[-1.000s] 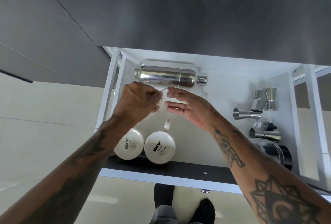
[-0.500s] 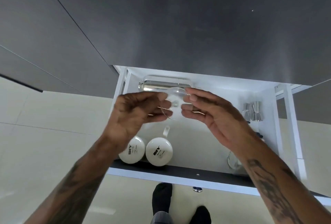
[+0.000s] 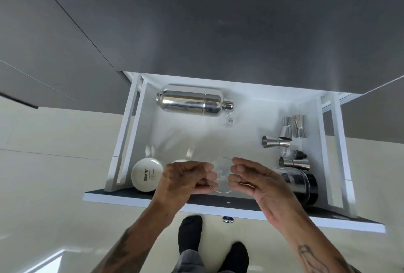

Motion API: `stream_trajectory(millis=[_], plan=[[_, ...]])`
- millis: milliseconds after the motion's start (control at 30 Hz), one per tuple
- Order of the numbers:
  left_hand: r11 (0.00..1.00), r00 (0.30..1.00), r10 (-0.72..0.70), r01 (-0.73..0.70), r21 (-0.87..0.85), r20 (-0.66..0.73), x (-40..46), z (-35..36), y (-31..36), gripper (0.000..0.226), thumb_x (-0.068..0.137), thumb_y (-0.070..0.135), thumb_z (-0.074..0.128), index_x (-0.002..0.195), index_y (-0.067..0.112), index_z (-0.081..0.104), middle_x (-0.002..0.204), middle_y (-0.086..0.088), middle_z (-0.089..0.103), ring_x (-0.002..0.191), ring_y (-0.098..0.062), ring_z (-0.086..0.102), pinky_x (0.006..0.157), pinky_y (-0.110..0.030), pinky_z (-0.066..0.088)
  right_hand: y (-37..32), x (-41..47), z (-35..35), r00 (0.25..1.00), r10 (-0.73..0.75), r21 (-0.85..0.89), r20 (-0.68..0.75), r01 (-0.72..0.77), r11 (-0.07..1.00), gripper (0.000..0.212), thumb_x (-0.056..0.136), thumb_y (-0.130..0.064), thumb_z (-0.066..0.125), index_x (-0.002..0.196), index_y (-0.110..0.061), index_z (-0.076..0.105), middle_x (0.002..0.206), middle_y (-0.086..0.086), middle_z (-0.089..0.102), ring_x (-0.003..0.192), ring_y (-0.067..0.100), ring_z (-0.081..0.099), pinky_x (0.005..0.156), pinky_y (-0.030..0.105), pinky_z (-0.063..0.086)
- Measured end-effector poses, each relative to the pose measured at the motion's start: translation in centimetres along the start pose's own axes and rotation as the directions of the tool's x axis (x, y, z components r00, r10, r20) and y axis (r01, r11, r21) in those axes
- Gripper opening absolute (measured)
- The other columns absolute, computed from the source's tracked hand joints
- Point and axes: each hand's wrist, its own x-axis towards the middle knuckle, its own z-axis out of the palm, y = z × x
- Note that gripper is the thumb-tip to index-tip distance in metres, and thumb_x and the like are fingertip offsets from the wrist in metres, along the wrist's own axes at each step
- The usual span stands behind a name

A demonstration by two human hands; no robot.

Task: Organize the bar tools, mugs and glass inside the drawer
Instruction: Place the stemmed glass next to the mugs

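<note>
Both hands hold one clear glass (image 3: 220,174) over the drawer's (image 3: 240,89) 6 o'clock edge: the left hand (image 3: 185,180) and right hand (image 3: 256,182) each keep a narrow grip on its rim. One shaker (image 3: 192,103) lies at 12 o'clock. Four jiggers (image 3: 286,129) cluster at 3 o'clock. One mug (image 3: 145,173) shows plainly at 8 o'clock, a second mostly hidden.

Both hands pulled back toward the body, off the shaker (image 3: 194,103) and down to the near front edge of the drawer (image 3: 218,204). Glass (image 3: 220,174) came along, pinched between left hand (image 3: 185,180) and right hand (image 3: 255,180), round base now facing up. Shaker fully uncovered beyond the hands. Second mug (image 3: 181,160) now mostly hidden under left hand; jiggers (image 3: 286,130) back in sight past right hand.
</note>
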Motion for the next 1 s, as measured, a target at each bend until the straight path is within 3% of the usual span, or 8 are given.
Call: stream_trajectory(millis=[233, 367, 467, 533, 633, 733, 867, 1000], plan=[[0.995, 0.997, -0.068, 0.071, 0.072, -0.042, 0.9, -0.4, -1.2, 0.016, 0.092, 0.006, 0.066, 0.098, -0.008, 0.073, 0.089, -0.025, 0.076, 0.082, -0.037, 0.075, 0.072, -0.036, 0.064, 1.4, 0.6, -0.1, 0.999, 0.032, -0.067, -0.031, -0.034, 0.997, 0.072, 0.033, -0.043, 0.096, 0.094, -0.009, 0.078, 0.090, 0.017, 0.076, 0.082, 0.029, 0.074, 0.076, 0.041, 0.060], [0.991, 0.994, -0.109, 0.111, 0.078, -0.026, 1.2, -0.4, -1.0, 0.015, 0.091, 0.008, 0.068, 0.094, -0.005, 0.075, 0.085, -0.022, 0.077, 0.075, -0.028, 0.077, 0.068, -0.033, 0.064, 1.2, 0.7, -0.4, 0.995, 0.101, -0.061, -0.023, -0.102, 0.993, 0.029, 0.067, -0.015, 0.079, 0.093, -0.006, 0.075, 0.088, 0.017, 0.075, 0.080, 0.029, 0.074, 0.082, 0.047, 0.058], [0.949, 0.997, -0.071, 0.080, 0.304, -0.041, 1.1, -1.4, 0.1, 0.023, 0.092, 0.023, 0.067, 0.091, 0.002, 0.077, 0.083, -0.013, 0.079, 0.071, -0.028, 0.076, 0.066, -0.038, 0.064, 0.6, 0.4, -0.9, 0.985, 0.171, -0.129, -0.004, -0.170, 0.977, 0.024, 0.079, -0.012, 0.069, 0.101, -0.002, 0.071, 0.095, 0.018, 0.075, 0.086, 0.032, 0.074, 0.081, 0.043, 0.059], [0.753, 0.980, 0.178, -0.076, 0.654, -0.091, 1.6, -2.6, 1.8, 0.025, 0.094, 0.033, 0.061, 0.089, 0.014, 0.077, 0.084, 0.001, 0.079, 0.064, -0.021, 0.075, 0.065, -0.034, 0.063, -0.3, 0.5, -1.2, 0.989, 0.146, -0.301, -0.039, -0.151, 0.942, 0.023, 0.088, -0.021, 0.064, 0.105, -0.008, 0.071, 0.100, 0.012, 0.076, 0.088, 0.028, 0.074, 0.078, 0.038, 0.059], [0.182, 0.788, 0.602, -0.294, 0.938, 0.130, 5.1, -3.6, 5.3, 0.026, 0.094, 0.033, 0.059, 0.113, 0.018, 0.069, 0.107, 0.001, 0.072, 0.093, -0.018, 0.070, 0.080, -0.032, 0.057, -2.7, 3.4, -1.4, 0.982, -0.047, -0.443, -0.184, -0.041, 0.896, 0.017, 0.093, -0.021, 0.060, 0.106, -0.014, 0.069, 0.104, 0.010, 0.074, 0.085, 0.025, 0.073, 0.074, 0.035, 0.059], [-0.234, 0.694, 0.603, -0.318, 0.919, 0.394, 11.2, -2.3, 7.6, 0.049, 0.087, 0.028, 0.063, 0.132, 0.014, 0.053, 0.130, -0.010, 0.055, 0.119, -0.030, 0.053, 0.098, -0.043, 0.046, -4.8, 8.6, -0.2, 0.941, -0.285, -0.588, -0.182, 0.128, 0.799, 0.016, 0.093, -0.019, 0.059, 0.107, -0.020, 0.066, 0.110, 0.015, 0.072, 0.089, 0.028, 0.070, 0.078, 0.041, 0.059], [-0.540, 0.737, 0.484, -0.172, 0.824, 0.472, 17.0, -0.5, 8.0, 0.080, 0.072, 0.027, 0.075, 0.140, 0.009, 0.037, 0.142, -0.015, 0.045, 0.127, -0.034, 0.046, 0.102, -0.049, 0.039, -6.0, 14.9, 2.0, 0.917, -0.393, -0.860, -0.072, 0.142, 0.490, 0.042, 0.090, -0.033, 0.054, 0.131, -0.023, 0.056, 0.125, 0.004, 0.065, 0.109, 0.025, 0.063, 0.094, 0.028, 0.047], [-0.597, 0.725, 0.531, -0.048, 0.801, 0.439, 19.1, -0.7, 6.3, 0.098, 0.059, 0.032, 0.083, 0.139, 0.002, 0.034, 0.133, -0.020, 0.047, 0.114, -0.036, 0.052, 0.086, -0.051, 0.048, -5.9, 17.4, 2.3, 0.944, -0.329, -0.851, -0.023, 0.154, 0.502, 0.047, 0.090, -0.036, 0.054, 0.135, -0.026, 0.050, 0.111, -0.006, 0.063, 0.076, 0.007, 0.062, 0.066, 0.017, 0.045]])
